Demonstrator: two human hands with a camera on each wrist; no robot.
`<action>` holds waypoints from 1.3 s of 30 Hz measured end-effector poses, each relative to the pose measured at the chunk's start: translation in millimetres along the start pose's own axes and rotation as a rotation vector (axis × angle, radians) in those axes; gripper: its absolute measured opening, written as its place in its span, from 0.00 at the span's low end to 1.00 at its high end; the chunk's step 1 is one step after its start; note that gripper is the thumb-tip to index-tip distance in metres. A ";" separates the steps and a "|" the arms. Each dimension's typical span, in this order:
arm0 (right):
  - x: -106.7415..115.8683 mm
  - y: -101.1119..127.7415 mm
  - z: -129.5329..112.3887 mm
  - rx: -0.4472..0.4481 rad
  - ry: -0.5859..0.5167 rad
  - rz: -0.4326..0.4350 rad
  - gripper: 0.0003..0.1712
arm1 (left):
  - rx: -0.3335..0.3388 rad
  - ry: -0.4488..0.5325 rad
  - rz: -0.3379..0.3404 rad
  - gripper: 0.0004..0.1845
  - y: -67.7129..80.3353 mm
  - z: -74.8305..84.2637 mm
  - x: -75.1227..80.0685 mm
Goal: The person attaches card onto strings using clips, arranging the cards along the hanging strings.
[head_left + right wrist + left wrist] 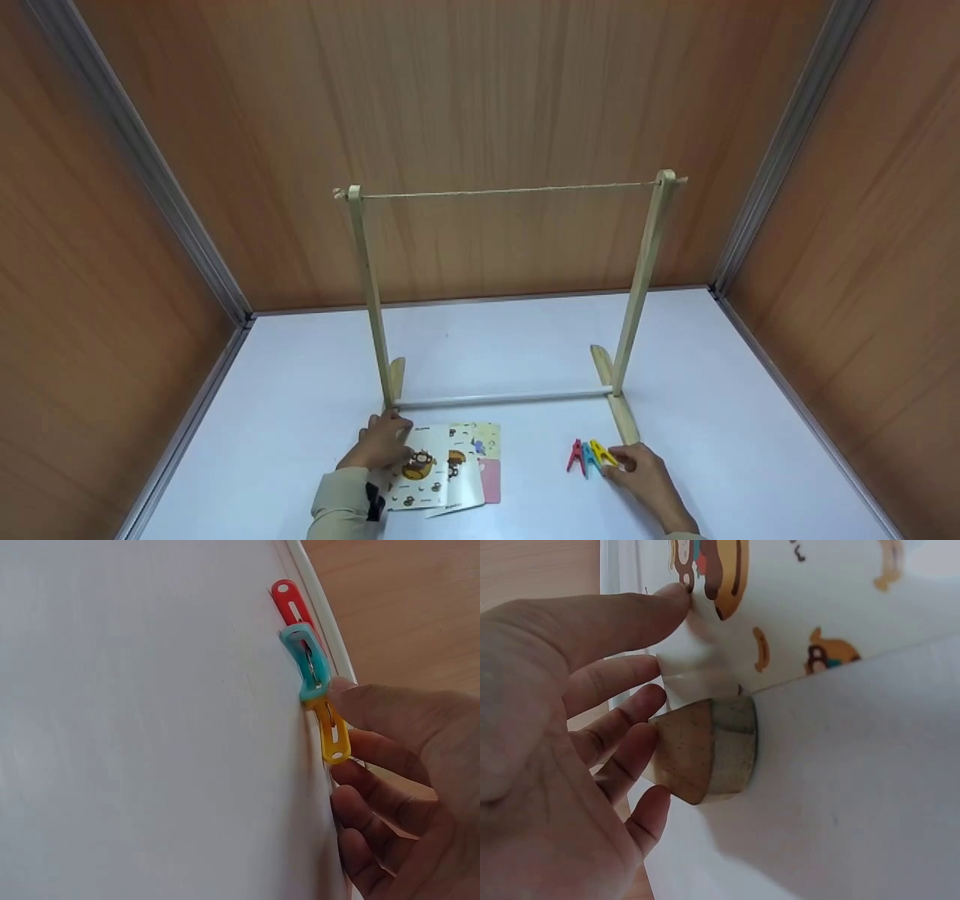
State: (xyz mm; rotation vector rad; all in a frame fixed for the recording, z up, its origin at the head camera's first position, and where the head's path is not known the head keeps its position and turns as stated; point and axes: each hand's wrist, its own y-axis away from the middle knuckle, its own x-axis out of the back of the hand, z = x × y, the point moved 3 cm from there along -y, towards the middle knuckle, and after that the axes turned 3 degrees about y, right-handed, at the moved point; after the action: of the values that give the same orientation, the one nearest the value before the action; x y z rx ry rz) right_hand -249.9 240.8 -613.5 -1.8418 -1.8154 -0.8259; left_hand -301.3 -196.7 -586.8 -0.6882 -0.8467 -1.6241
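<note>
Your left hand [381,442] is resting loose, gripping nothing, on the cartoon-printed paper cards [442,469] at six o'clock of the wooden rack [510,300], while your right hand [646,474] is touching the yellow plastic peg [602,452] at four o'clock, unpinched, so it is risking skidding away.
</note>
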 end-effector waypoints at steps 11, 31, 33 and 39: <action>2.2 -1.5 2.5 0.024 0.014 0.019 0.23 | 0.047 0.021 -0.015 0.27 0.5 -1.1 -0.3; -1.7 0.3 -1.1 0.070 0.069 0.074 0.21 | 0.061 0.020 -0.013 0.29 -2.9 -5.5 -3.0; -2.5 0.8 -1.1 0.062 0.077 0.071 0.22 | 0.064 0.019 -0.010 0.29 -3.7 -6.3 -3.8; -4.3 1.2 -3.2 0.040 0.086 0.067 0.26 | 0.055 0.028 0.002 0.27 -4.2 -6.4 -5.2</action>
State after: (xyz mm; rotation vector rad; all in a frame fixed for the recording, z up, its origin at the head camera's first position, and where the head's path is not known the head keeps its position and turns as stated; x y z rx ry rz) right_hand -248.9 235.4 -613.9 -1.8032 -1.6963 -0.8256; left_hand -304.3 -198.6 -595.4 -0.6263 -0.8665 -1.5995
